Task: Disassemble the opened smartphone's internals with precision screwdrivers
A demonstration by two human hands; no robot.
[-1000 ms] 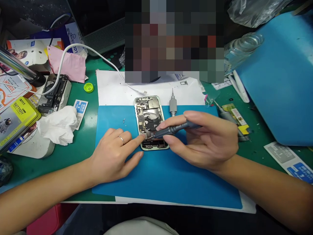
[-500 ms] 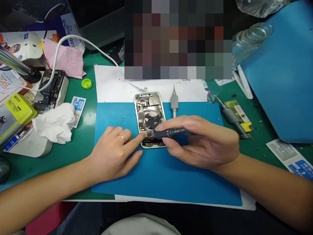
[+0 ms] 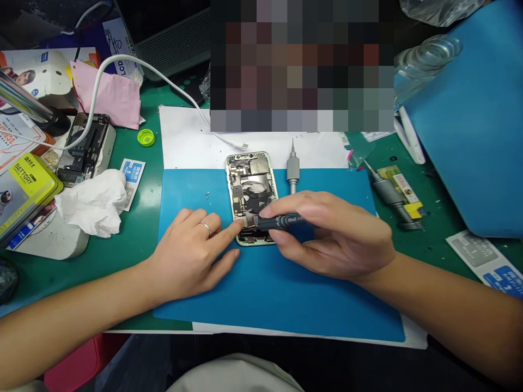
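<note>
An opened phone (image 3: 255, 190) lies on the blue mat (image 3: 261, 288), its inner boards and parts bare. My left hand (image 3: 196, 253), with a ring on one finger, reaches in from the left. Its index fingertip presses on the phone's lower left side; the thumb is stretched out apart and nothing is held. In my right hand (image 3: 335, 234) is a dark pen-shaped pry tool (image 3: 278, 222), pinched between thumb and fingers. The tool's front end points left over the lower part of the phone, close to my left index finger. Its very tip is hard to make out.
A grey screwdriver (image 3: 293, 166) stands just beyond my right hand, and another (image 3: 390, 193) lies farther right. Tiny screws (image 3: 207, 195) rest left of the phone. A white cable (image 3: 163, 81) arches over the left side, near a crumpled tissue (image 3: 93, 201) and a second opened phone (image 3: 84, 147).
The whole view has shifted slightly. The right hand and pry tool have tilted a little; my left index finger stays on the phone.
</note>
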